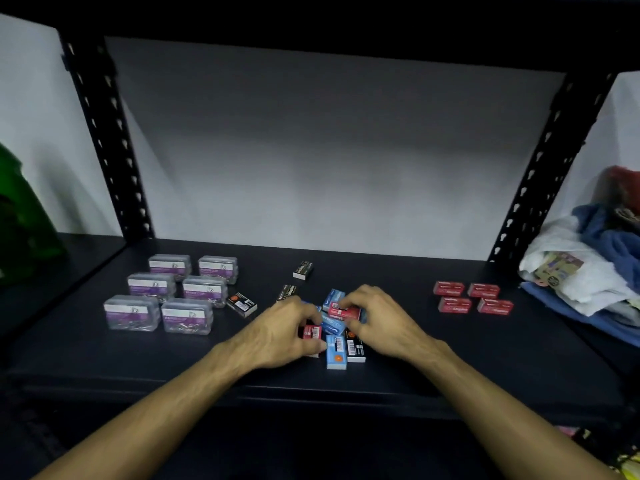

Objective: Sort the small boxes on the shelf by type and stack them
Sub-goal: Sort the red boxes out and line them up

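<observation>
Head view: a dark shelf (pixel 450 358) is seen from above, with both hands working in a mixed pile of small boxes (pixel 337 336) near the middle of its front edge. The left hand (pixel 287 327) is curled over the left side of the pile, its fingertips on a red box (pixel 311 331); whether the box is actually pinched cannot be told. The right hand (pixel 377 318) is bent over the pile's right side, and another red box (pixel 343 311) is pinched between its thumb and fingers. Six clear paper-clip boxes (pixel 169 294) are set in rows toward the left edge. Four red staple boxes (pixel 472 297) are grouped toward the right edge. Three black boxes (pixel 303 270) lie apart behind and left of the pile. Bundled cloth (pixel 588 268) is heaped at the far right.
</observation>
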Available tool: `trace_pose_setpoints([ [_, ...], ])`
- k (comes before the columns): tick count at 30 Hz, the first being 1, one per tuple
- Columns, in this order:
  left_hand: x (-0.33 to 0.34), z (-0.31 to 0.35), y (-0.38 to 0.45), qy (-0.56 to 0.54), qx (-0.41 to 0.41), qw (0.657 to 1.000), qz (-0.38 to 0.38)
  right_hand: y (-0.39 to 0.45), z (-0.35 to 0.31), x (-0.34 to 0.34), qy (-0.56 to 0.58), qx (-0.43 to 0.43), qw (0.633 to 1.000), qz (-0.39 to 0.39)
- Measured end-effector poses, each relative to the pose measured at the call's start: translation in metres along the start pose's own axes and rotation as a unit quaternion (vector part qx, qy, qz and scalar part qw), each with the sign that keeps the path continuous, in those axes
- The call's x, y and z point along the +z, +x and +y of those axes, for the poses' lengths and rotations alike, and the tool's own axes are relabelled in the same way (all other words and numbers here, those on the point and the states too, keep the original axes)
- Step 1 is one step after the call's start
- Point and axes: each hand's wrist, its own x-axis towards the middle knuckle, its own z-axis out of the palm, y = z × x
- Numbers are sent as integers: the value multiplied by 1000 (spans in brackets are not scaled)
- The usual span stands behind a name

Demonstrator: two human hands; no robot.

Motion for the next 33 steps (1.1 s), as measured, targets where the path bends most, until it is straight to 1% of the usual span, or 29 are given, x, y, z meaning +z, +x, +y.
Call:
trace_pose_setpoints([
  [8, 0, 6, 0, 6, -9, 999, -53, 4, 2, 1, 9, 25, 1000, -10],
  [14, 0, 2, -1, 1, -12, 999, -40, 6, 5, 1, 10, 24, 1000, -11],
  [18, -5, -5, -4, 1, 0, 1000, -30, 5, 8, 2, 8, 18, 1000, -9],
  [26, -7, -18, -7, 46, 17, 998, 27, 6, 10, 2, 4, 12, 1000, -8],
  [33, -9, -22, -3, -8, 27, 1000, -9, 6, 12, 2, 0, 4, 1000, -1],
])
